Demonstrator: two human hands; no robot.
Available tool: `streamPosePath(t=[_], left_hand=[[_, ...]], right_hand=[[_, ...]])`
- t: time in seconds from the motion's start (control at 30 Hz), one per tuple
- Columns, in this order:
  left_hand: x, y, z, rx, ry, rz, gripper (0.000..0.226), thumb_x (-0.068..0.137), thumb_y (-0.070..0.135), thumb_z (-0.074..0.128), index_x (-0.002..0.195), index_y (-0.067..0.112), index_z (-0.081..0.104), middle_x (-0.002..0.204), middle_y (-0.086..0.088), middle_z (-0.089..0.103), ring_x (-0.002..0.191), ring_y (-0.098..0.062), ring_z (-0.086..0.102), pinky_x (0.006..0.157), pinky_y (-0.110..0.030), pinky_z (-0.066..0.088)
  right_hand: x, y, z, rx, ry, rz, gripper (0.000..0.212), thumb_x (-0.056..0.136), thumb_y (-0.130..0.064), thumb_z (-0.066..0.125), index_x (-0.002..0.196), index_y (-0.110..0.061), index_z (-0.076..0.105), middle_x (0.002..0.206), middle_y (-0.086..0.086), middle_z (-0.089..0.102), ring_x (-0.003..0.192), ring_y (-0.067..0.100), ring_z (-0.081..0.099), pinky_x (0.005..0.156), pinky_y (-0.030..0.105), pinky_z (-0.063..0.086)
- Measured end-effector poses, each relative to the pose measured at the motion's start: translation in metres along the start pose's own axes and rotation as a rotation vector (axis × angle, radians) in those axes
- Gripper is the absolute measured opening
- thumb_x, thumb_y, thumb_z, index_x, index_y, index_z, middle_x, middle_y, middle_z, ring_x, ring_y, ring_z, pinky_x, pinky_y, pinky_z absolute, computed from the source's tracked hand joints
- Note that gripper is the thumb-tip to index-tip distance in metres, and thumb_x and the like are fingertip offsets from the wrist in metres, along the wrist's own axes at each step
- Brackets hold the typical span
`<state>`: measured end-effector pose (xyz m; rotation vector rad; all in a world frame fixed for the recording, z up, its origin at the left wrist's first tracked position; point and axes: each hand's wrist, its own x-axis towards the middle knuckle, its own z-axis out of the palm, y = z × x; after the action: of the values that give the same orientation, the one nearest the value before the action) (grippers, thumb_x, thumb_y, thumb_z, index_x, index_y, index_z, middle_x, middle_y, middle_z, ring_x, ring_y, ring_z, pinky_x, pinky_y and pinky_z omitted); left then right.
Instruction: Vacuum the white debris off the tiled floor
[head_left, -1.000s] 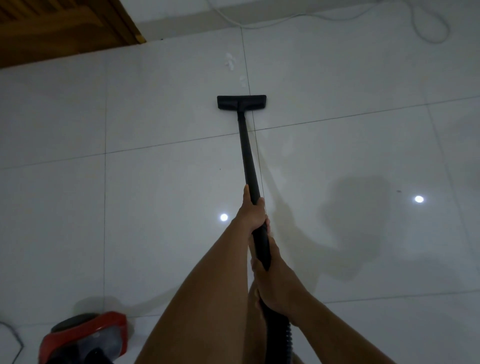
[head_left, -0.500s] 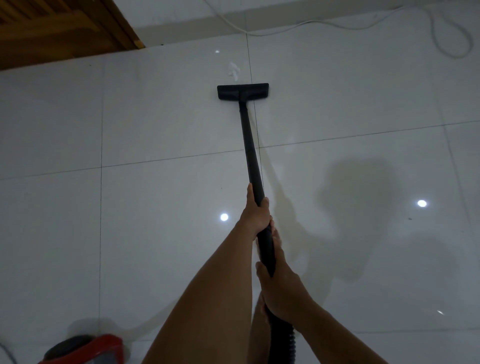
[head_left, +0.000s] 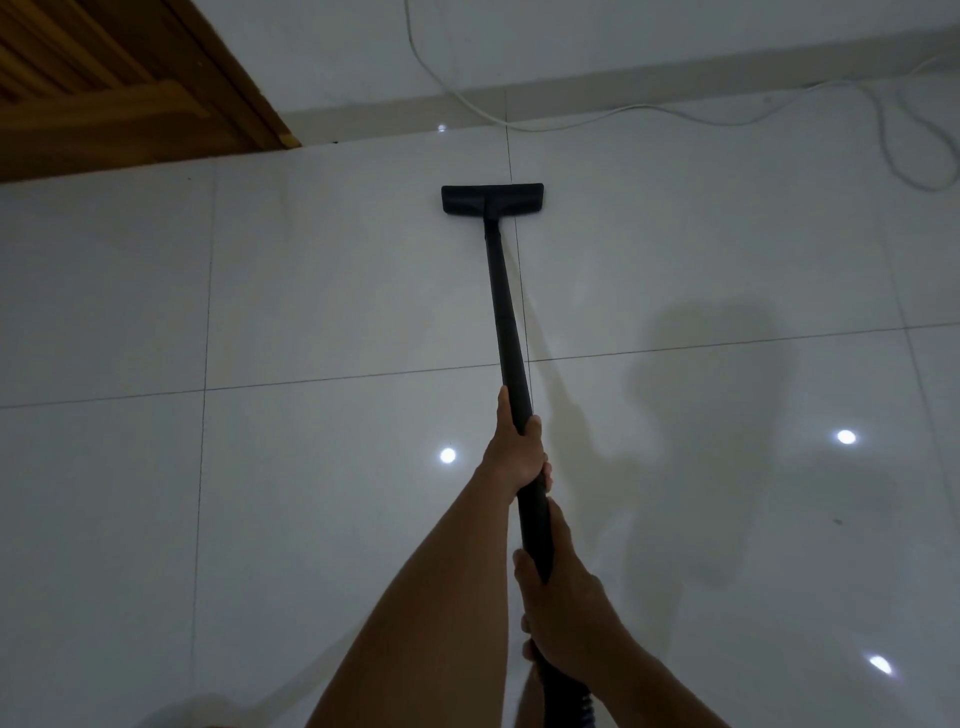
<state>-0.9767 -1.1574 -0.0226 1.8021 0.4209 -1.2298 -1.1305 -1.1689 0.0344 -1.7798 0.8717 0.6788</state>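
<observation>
While two hands (head_left: 514, 452) (head_left: 563, 618) grip one wand (head_left: 506, 312), its one nozzle (head_left: 492, 198) seemingly touches floor (head_left: 311, 519).

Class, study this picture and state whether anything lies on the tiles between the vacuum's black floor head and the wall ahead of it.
Only a white cable: it drops down the wall and runs right along its foot, beyond the floor head. The tiles between show nothing else.
</observation>
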Motion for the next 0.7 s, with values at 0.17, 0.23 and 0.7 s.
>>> streamPosePath(t=[0.17,0.23,0.7], left_hand=[[0.018,0.021,-0.013,-0.007,-0.001,-0.01,0.068,0.111,0.034,0.039,0.158,0.054,-0.006,0.072,-0.012,0.053,0.051,-0.015,0.054,0.052,-0.03,0.055],[0.024,0.029,-0.018,-0.006,-0.005,-0.007,0.068,0.111,0.033,0.038,0.158,0.054,-0.007,0.071,-0.011,0.053,0.051,-0.015,0.054,0.051,-0.029,0.055],[0.035,0.052,-0.037,-0.002,-0.011,-0.009,0.071,0.111,0.029,0.04,0.159,0.052,-0.006,0.063,-0.009,0.052,0.049,-0.016,0.053,0.065,-0.038,0.058]], right_hand=[[0.023,-0.016,-0.008,-0.018,-0.032,0.002,0.058,0.099,-0.052,0.038,0.148,-0.051,0.006,0.096,0.012,0.074,0.086,0.032,0.074,0.097,0.053,0.057],[0.032,-0.024,-0.007,-0.01,-0.047,0.028,0.06,0.101,-0.05,0.038,0.147,-0.054,-0.001,0.076,0.013,0.072,0.072,0.027,0.076,0.105,0.051,0.053],[0.045,-0.058,-0.009,0.139,-0.105,0.109,0.063,0.103,-0.049,0.043,0.148,-0.062,0.002,0.07,0.002,0.07,0.056,0.016,0.073,0.087,0.048,0.063]])
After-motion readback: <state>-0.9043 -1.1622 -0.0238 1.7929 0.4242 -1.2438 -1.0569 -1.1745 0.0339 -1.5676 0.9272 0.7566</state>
